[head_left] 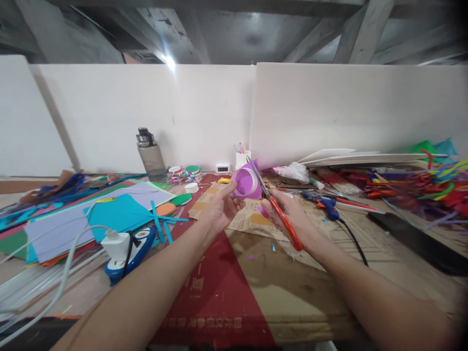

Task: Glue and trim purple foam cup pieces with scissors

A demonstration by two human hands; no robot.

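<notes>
My left hand (219,207) is closed on a purple foam piece (247,181) wrapped round a white roll, held up over the middle of the table. My right hand (292,214) grips red-handled scissors (278,209). The metal blades point up and left and run along the right edge of the purple piece.
Sheets of coloured foam (109,214) lie stacked at the left with a white charger (115,241) and cable. A grey water bottle (150,155) stands at the back. A blue glue gun (329,207) and a heap of pipe cleaners (420,185) lie at the right. Cardboard (274,278) covers the table.
</notes>
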